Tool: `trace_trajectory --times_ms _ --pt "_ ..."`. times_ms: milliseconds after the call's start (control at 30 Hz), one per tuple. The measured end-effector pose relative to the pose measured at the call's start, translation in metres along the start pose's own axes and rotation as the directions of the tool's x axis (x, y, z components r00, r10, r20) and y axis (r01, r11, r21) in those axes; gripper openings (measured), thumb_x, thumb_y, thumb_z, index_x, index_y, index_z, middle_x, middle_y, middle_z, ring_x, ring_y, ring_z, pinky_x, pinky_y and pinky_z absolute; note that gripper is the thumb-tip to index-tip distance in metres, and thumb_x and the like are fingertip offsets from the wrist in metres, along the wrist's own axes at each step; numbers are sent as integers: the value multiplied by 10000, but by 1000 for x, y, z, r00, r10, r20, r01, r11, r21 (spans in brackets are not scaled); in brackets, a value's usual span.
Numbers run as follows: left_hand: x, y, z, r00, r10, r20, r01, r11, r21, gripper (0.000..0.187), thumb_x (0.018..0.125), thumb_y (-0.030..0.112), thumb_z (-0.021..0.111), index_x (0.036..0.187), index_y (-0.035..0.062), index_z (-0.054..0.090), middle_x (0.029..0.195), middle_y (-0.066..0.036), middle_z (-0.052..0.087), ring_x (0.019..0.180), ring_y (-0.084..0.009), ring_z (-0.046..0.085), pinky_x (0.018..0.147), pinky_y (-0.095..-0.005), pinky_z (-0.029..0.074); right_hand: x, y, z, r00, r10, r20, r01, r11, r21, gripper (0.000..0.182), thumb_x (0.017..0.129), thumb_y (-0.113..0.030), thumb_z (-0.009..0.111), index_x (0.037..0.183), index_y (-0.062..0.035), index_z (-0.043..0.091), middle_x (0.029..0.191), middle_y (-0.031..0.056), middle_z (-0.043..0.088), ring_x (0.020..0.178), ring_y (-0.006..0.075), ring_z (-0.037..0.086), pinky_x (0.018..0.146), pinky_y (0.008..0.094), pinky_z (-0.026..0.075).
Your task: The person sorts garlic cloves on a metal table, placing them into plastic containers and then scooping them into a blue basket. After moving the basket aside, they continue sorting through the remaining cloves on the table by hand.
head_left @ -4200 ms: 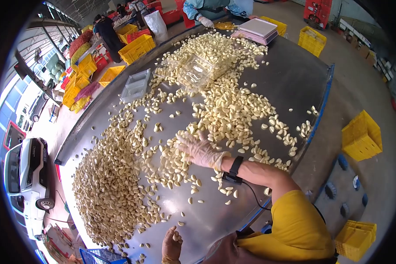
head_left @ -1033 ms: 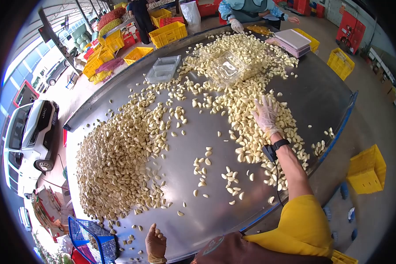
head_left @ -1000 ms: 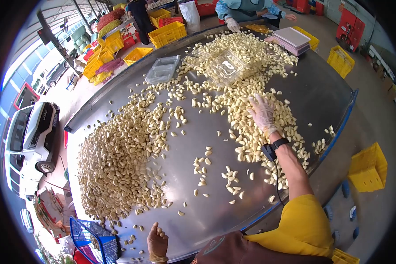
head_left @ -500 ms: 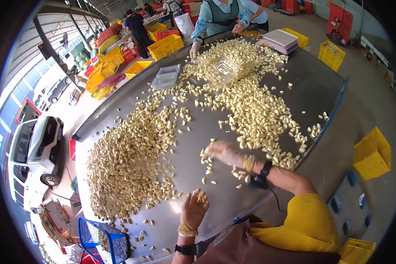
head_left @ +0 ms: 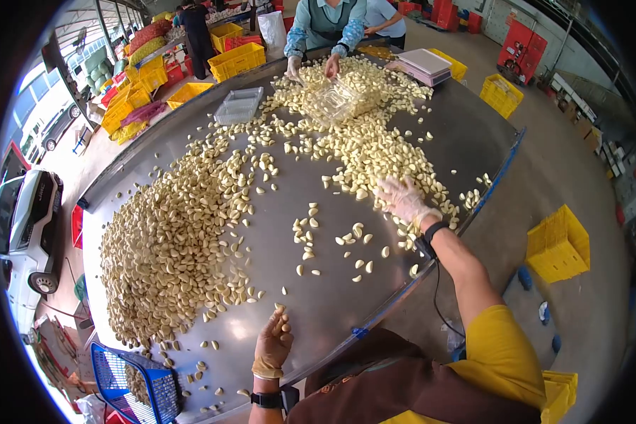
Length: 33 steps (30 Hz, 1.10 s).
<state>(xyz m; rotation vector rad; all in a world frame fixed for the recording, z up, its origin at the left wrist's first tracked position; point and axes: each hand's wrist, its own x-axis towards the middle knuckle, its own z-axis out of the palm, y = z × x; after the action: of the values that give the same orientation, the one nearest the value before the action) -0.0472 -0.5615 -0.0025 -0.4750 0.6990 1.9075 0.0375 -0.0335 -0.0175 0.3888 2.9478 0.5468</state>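
Observation:
My left hand (head_left: pixel 273 345), in a thin see-through glove, is near the front edge of the metal table (head_left: pixel 275 233). Its fingers curl in, with a pale garlic clove (head_left: pixel 280 307) at their tips. My right hand (head_left: pixel 407 201), gloved too, lies with fingers spread on the near end of the peeled garlic pile (head_left: pixel 374 152). Between my hands, several loose cloves (head_left: pixel 304 237) are scattered on the metal. To the left is a big heap of duller garlic cloves (head_left: pixel 173 244).
A blue basket (head_left: pixel 136 385) stands at the front left corner. Clear plastic trays (head_left: pixel 239 106) and a scale (head_left: pixel 425 66) are farther back. Across the table a co-worker (head_left: pixel 325 28) has both hands at the pile. Yellow crates (head_left: pixel 558 244) stand on the floor.
My right hand has moved away and to the right, from the loose cloves onto the peeled pile. My left hand's fingers have curled in. The co-worker's hands have come together over the pile.

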Motion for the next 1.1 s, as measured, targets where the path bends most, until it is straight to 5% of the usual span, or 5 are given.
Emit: trace_trajectory --times_ms 200,400,533,867,1100 --pt "16 -26 40 993 105 51 -115 947 299 258 978 202 612 1174 38 653 762 40 528 599 -48 407 502 -188 312 -10 116 -9 967 224 -120 -80 718 692 748 873 -391 689 1527 -297 338 1624 116 195 1465 314 266 1178 486 237" --pt "76 -85 103 998 -7 -62 56 537 842 310 969 190 622 1244 54 666 762 65 517 654 -30 437 560 -175 352 -88 85 -26 597 -787 -155 770 508 386 521 833 -398 677 1336 -296 587 1539 52 392 1449 271 295 1120 485 249" --pt "153 -136 175 983 -170 66 -46 120 992 394 960 173 619 1353 147 603 865 43 606 747 -56 503 677 -221 460 -60 106 -5 380 -906 -187 868 279 410 471 901 -402 607 1363 -327 556 1501 -2 442 1433 246 321 1126 537 221" --pt "264 -185 250 985 -171 34 31 363 931 391 974 187 603 1357 112 591 756 70 506 662 -46 470 567 -224 416 134 187 71 622 -669 -407 744 666 42 393 874 -355 647 1250 -248 604 1332 -33 548 1286 191 465 1170 574 127" --pt "261 -144 267 994 59 -89 24 688 726 375 999 215 586 1342 62 591 781 109 528 599 8 384 517 -154 283 184 229 69 842 -71 -535 418 713 563 566 890 -396 663 1406 -218 514 1427 78 479 1300 280 448 1104 457 315"
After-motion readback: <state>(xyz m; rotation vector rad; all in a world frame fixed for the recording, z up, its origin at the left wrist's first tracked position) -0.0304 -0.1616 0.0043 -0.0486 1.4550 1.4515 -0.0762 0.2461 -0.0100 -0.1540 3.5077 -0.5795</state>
